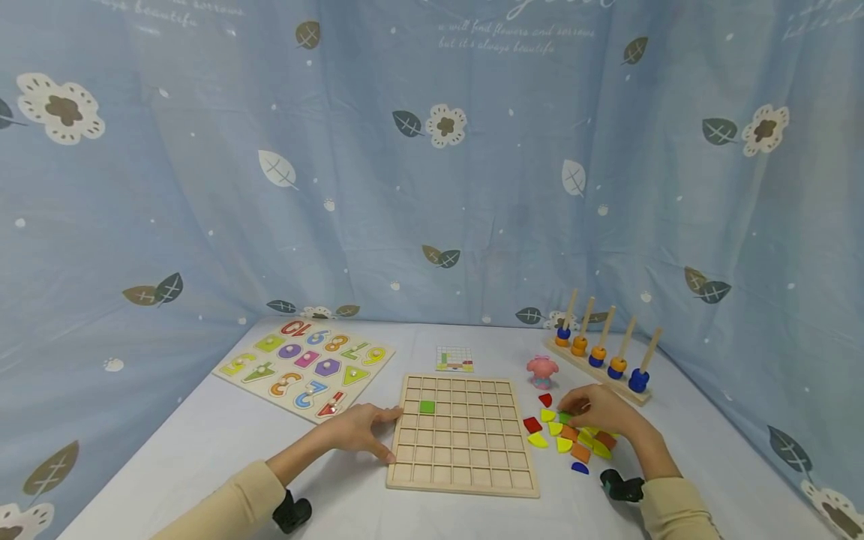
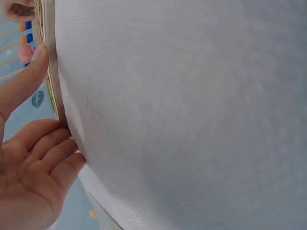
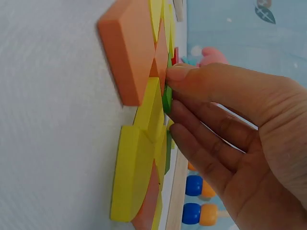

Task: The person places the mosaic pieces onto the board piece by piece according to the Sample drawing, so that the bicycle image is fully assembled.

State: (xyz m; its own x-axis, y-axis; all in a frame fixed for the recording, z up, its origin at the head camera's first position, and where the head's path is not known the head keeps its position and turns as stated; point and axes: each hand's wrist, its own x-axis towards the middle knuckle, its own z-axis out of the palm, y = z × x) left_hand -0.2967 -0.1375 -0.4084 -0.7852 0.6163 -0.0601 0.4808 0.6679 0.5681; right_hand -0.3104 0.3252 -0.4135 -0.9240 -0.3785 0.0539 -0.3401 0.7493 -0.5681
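Observation:
A wooden grid board [image 1: 466, 491] lies flat, with one green square [image 1: 427, 407] in a cell at its upper left. At its left edge is my left hand [image 1: 361, 431], thumb and forefinger spread apart and touching the side. In the left wrist view, the fingers [image 2: 55, 148] look fairly straight, their tips against the board's edge [image 2: 56, 91]. My right hand [image 1: 594, 409] is over the pile of coloured pieces. Its thumb and fingertips pinch a green block [image 3: 167, 99] among yellow pieces [image 3: 132, 172] and an orange block [image 3: 127, 52].
A number puzzle board [image 1: 304, 367] lies at the left. Behind the grid stands a small pattern card [image 1: 455, 358]. Right of it are a pink figure [image 1: 542, 371] and a peg rack with beads [image 1: 601, 364]. Red pieces [image 1: 532, 425] and a blue piece [image 1: 580, 468] edge the pile.

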